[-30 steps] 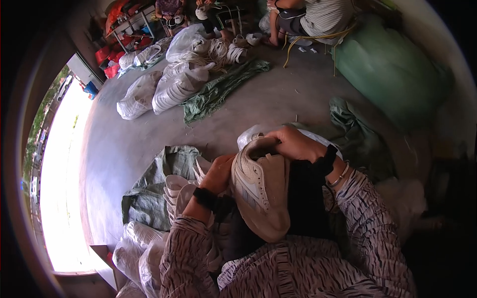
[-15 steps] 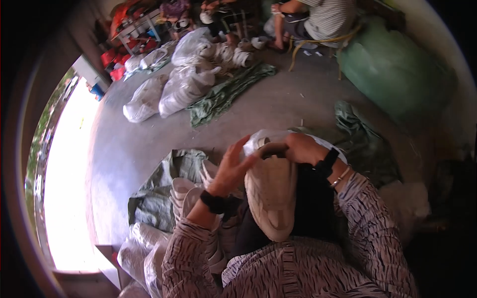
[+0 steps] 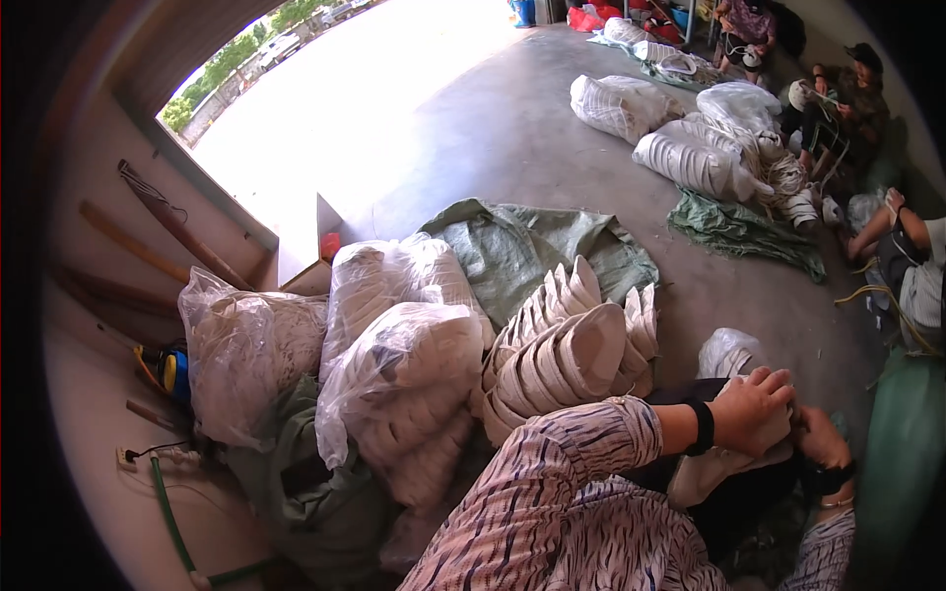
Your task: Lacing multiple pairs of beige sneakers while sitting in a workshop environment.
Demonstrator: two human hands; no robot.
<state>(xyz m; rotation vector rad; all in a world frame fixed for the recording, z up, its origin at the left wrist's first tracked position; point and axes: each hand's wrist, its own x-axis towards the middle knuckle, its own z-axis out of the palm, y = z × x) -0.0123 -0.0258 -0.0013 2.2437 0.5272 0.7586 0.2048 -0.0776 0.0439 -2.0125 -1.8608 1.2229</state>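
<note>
- The view has swung left since a second ago: the stack of cream shoe soles (image 3: pixel 567 355) now fills the middle, where the lap and both hands did before.
- The left hand (image 3: pixel 754 409) lies just right of that stack, fingers curled down over the top of the pale sole piece (image 3: pixel 714 468); a moment ago it was lifted with fingers spread.
- The right hand (image 3: pixel 818 443) sits further right of the stack, touching the same piece from the far side (its grip is mostly hidden, so I cannot tell how its fingers are set).
- The piece has dropped low onto the dark lap, pressed between both hands rather than held up.
- Clear bags of soles (image 3: pixel 404 379) lie left of the stack, on green sacking (image 3: pixel 532 241).
</note>
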